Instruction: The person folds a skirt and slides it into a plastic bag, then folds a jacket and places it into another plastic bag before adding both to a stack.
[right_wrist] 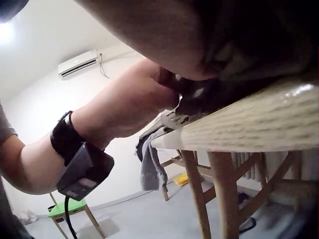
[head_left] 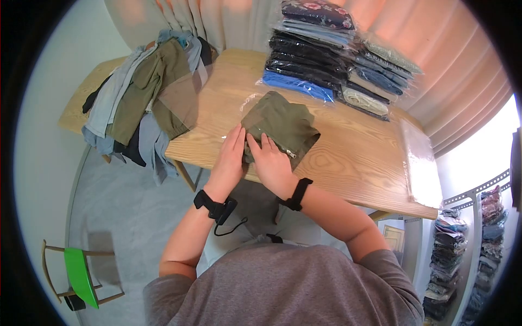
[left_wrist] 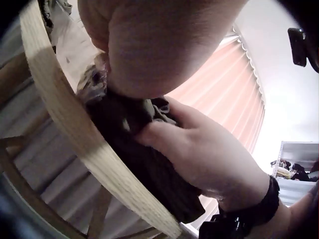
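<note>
A folded olive-green garment (head_left: 283, 124) with a zip lies at the near edge of the wooden table (head_left: 348, 157), partly in a clear plastic bag (head_left: 251, 100). My left hand (head_left: 235, 142) lies flat with straight fingers along the garment's left edge. My right hand (head_left: 266, 152) presses on its near edge just beside the left one. In the left wrist view the right hand (left_wrist: 199, 149) rests its fingers on the dark fabric (left_wrist: 149, 169) at the table's rim (left_wrist: 75, 124). The right wrist view shows my left hand (right_wrist: 164, 89) at the table edge (right_wrist: 249, 134).
A heap of loose clothes (head_left: 147, 92) hangs over the table's left end. A stack of bagged garments (head_left: 331, 54) stands at the back, and clear empty bags (head_left: 421, 163) lie at the right. A green chair (head_left: 81, 277) stands on the floor to the left; clothes shelves (head_left: 489, 228) are at the right.
</note>
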`<state>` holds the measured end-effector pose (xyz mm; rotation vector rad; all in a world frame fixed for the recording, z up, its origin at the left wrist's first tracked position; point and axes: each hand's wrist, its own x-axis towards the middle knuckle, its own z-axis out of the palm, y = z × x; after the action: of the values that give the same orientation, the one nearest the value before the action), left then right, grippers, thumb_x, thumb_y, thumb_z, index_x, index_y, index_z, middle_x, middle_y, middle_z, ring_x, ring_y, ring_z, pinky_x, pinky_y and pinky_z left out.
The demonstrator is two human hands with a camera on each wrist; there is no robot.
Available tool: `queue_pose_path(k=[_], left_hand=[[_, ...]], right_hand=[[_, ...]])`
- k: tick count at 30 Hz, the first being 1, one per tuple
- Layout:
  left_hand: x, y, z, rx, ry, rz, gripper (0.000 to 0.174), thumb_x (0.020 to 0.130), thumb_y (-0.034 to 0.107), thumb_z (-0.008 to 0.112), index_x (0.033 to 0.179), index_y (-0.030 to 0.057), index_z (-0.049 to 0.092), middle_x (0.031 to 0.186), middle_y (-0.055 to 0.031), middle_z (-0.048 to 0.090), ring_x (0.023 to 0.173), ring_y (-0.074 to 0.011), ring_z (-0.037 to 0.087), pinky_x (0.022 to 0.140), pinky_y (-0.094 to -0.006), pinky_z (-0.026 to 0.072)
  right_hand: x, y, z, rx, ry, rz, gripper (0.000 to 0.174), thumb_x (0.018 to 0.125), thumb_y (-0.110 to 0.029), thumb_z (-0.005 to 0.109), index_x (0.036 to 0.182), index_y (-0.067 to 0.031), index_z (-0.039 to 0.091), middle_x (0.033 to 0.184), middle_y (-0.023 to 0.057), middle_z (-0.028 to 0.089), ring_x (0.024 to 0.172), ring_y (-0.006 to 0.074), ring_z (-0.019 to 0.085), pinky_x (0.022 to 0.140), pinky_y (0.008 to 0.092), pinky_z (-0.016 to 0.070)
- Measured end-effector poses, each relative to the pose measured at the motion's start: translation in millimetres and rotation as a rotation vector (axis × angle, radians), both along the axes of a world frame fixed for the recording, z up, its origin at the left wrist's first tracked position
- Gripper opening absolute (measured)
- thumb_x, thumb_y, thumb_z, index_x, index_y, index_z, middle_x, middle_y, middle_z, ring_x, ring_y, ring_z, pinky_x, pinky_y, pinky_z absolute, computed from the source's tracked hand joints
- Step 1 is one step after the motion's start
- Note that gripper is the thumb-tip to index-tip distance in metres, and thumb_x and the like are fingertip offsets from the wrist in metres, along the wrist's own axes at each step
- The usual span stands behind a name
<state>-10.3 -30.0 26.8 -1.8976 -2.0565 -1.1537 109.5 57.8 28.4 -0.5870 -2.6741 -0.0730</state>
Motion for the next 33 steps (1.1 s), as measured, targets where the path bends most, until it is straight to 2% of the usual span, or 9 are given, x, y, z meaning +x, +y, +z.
queue_pose_path(k=[2, 5, 9, 12, 15, 17, 24, 26, 33], left_hand=[[2, 7, 1, 0.058, -0.032, 0.013, 0.062, 0.072, -0.013, 0.049, 0.133, -0.0067, 0.037, 0.139, -0.0242, 0.035, 0.130, -0.0389, 0.034, 0.108, -0.0406, 0.0306], [-1, 17, -6, 0.101, 0.062, 0.028, 0.059, 0.076, -0.008, 0.052, 0.133, -0.0066, 0.038, 0.139, -0.0256, 0.035, 0.130, -0.0405, 0.034, 0.108, -0.0427, 0.0305], [-1, 12, -10, 0.064, 0.060, 0.027, 0.061, 0.074, -0.005, 0.057, 0.133, -0.0063, 0.038, 0.139, -0.0269, 0.035, 0.130, -0.0416, 0.033, 0.109, -0.0448, 0.0279], [5, -4, -13, 0.156, 0.097, 0.099, 0.055, 0.072, -0.003, 0.059, 0.125, -0.0048, 0.045, 0.131, -0.0240, 0.042, 0.124, -0.0400, 0.040, 0.103, -0.0450, 0.0334], [18, -31, -32, 0.169, 0.099, 0.194, 0.034, 0.070, 0.000, 0.060, 0.103, 0.0015, 0.054, 0.112, -0.0160, 0.052, 0.106, -0.0335, 0.048, 0.087, -0.0418, 0.0389], [22, -35, -45, 0.149, 0.103, 0.186, 0.034, 0.071, 0.002, 0.060, 0.106, 0.0011, 0.054, 0.113, -0.0166, 0.052, 0.109, -0.0331, 0.048, 0.089, -0.0425, 0.0380], [29, -33, -43, -0.001, 0.205, 0.262, 0.042, 0.082, 0.020, 0.057, 0.118, -0.0022, 0.051, 0.123, -0.0175, 0.050, 0.118, -0.0311, 0.045, 0.098, -0.0448, 0.0312], [31, -31, -45, -0.024, 0.218, 0.274, 0.043, 0.082, 0.021, 0.057, 0.118, -0.0017, 0.051, 0.123, -0.0173, 0.050, 0.118, -0.0309, 0.045, 0.098, -0.0452, 0.0307], [28, -34, -50, 0.001, 0.244, 0.258, 0.041, 0.081, 0.021, 0.059, 0.116, 0.0007, 0.053, 0.119, -0.0156, 0.052, 0.116, -0.0301, 0.046, 0.097, -0.0458, 0.0306]], right_hand=[[-9, -3, 1, -0.044, 0.012, -0.062, 0.064, 0.076, -0.013, 0.062, 0.135, -0.0050, 0.038, 0.126, 0.0301, 0.048, 0.113, 0.0385, 0.054, 0.082, 0.0383, 0.0537], [-21, -1, -6, -0.054, -0.077, -0.054, 0.052, 0.081, -0.013, 0.054, 0.131, -0.0031, 0.044, 0.131, 0.0326, 0.042, 0.116, 0.0461, 0.049, 0.078, 0.0410, 0.0544], [-26, -1, -4, -0.043, -0.124, -0.045, 0.056, 0.081, -0.014, 0.055, 0.134, -0.0032, 0.040, 0.136, 0.0309, 0.037, 0.120, 0.0483, 0.043, 0.081, 0.0423, 0.0530], [-27, -3, -1, -0.017, -0.102, -0.053, 0.063, 0.080, -0.017, 0.059, 0.138, -0.0058, 0.036, 0.136, 0.0314, 0.037, 0.122, 0.0485, 0.041, 0.082, 0.0426, 0.0522], [-25, -5, 10, -0.113, -0.111, -0.044, 0.071, 0.078, -0.019, 0.062, 0.141, -0.0090, 0.032, 0.135, 0.0320, 0.037, 0.121, 0.0481, 0.042, 0.083, 0.0427, 0.0522], [-26, -3, 10, -0.077, -0.143, -0.059, 0.076, 0.078, -0.024, 0.066, 0.143, -0.0139, 0.028, 0.134, 0.0306, 0.040, 0.119, 0.0451, 0.046, 0.082, 0.0409, 0.0533], [-31, 4, 11, -0.090, -0.112, -0.031, 0.073, 0.079, -0.022, 0.064, 0.142, -0.0144, 0.029, 0.131, 0.0305, 0.043, 0.117, 0.0444, 0.049, 0.084, 0.0434, 0.0521], [-35, 4, 14, -0.192, -0.113, -0.036, 0.072, 0.078, -0.017, 0.062, 0.142, -0.0104, 0.030, 0.135, 0.0334, 0.037, 0.121, 0.0497, 0.042, 0.082, 0.0428, 0.0530], [-60, -12, 15, -0.099, -0.251, -0.094, 0.072, 0.082, -0.019, 0.058, 0.146, -0.0120, 0.025, 0.140, 0.0321, 0.031, 0.124, 0.0527, 0.036, 0.078, 0.0449, 0.0539]])
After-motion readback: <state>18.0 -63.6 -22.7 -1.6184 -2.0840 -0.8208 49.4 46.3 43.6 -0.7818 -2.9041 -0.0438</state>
